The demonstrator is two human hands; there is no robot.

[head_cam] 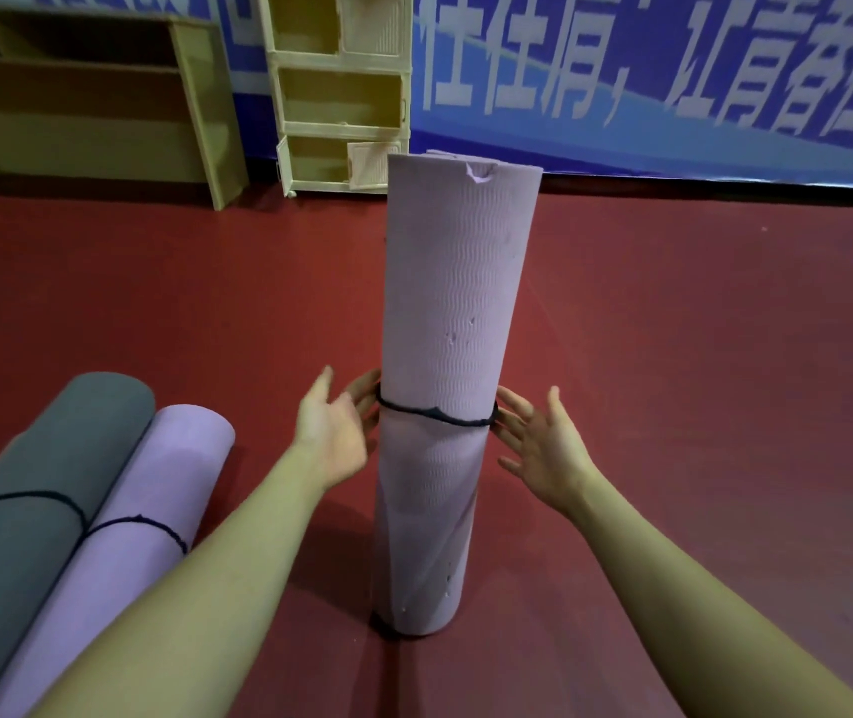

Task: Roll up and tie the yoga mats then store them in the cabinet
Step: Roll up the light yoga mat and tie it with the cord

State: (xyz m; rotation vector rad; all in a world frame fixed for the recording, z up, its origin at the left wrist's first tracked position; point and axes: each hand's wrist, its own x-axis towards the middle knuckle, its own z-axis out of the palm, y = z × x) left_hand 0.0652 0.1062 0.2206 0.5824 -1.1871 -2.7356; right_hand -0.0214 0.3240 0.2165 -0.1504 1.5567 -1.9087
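Observation:
A rolled lilac yoga mat stands upright on the red floor in front of me, with a black cord tied around its middle. My left hand is at the mat's left side at cord height, fingers straight, fingertips touching or nearly touching the mat. My right hand is at the mat's right side, fingers spread and straight, their tips by the cord. Two more rolled mats lie at the lower left, a grey one and a lilac one, each tied with a black cord. A cream cabinet stands at the back wall.
A low wooden shelf unit stands at the back left beside the cabinet. The cabinet has a door ajar in its bottom compartment. A blue banner covers the wall behind. Red floor stretches to the right.

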